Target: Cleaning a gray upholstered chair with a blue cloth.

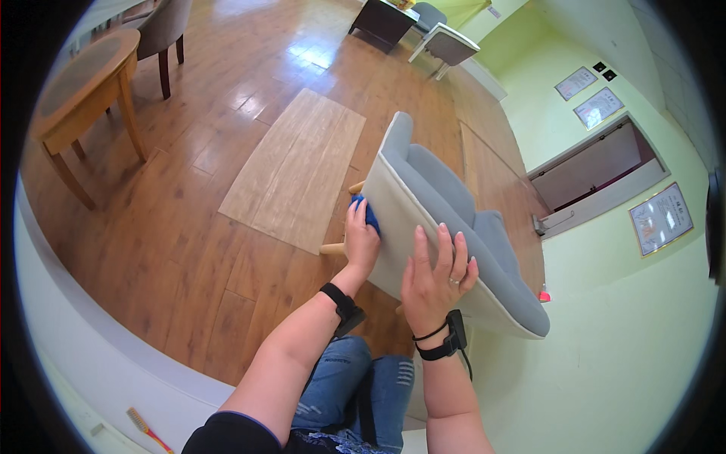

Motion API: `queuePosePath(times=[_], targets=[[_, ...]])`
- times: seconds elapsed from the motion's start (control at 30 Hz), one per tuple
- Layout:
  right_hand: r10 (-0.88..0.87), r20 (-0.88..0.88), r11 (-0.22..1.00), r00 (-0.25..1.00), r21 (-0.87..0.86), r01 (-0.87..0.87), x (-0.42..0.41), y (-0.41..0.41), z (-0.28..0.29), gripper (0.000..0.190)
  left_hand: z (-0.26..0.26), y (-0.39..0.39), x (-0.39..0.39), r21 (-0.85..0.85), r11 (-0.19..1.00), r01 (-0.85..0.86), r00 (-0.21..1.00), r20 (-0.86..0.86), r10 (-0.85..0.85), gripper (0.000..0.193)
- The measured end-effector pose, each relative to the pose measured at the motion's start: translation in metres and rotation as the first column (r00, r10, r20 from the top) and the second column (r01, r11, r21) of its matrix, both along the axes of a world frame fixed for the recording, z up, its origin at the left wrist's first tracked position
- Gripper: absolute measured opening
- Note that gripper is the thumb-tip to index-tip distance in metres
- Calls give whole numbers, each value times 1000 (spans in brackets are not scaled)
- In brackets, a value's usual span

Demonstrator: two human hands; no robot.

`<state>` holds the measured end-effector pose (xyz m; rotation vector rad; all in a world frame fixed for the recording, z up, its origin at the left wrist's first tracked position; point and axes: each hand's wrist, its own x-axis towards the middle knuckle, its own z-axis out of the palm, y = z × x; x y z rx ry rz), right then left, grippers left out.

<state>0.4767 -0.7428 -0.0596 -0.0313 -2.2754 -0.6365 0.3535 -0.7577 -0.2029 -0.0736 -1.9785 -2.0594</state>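
A chair (391, 227) with a pale, smooth outer shell and blue-grey upholstery stands tilted in the view before me, its light wooden legs partly showing. My left hand (362, 238) holds a blue cloth (372, 218) against the lower left part of the shell. Part of the cloth is hidden by my fingers. My right hand (437, 272) lies with spread fingers on the shell near the upholstered edge, holding nothing. Both wrists wear black straps with small devices.
A wooden table (85, 108) and an upholstered chair (164, 28) stand at upper left. A pale plank-patterned panel (295, 170) lies on the wooden floor. A brush (148, 431) rests at lower left. The green wall (601, 306) is close on the right.
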Motion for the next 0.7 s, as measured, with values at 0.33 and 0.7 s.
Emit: queuePosePath(times=[0.33,0.7], targets=[[-4,12,1000,1000,-21,4,1,-2,2,39,98,-35,-11,142,986,91,912,-410,-25,51],[16,40,998,999,-66,-13,1,-5,3,40,-34,1,-38,38,995,90,987,-139,-84,48]])
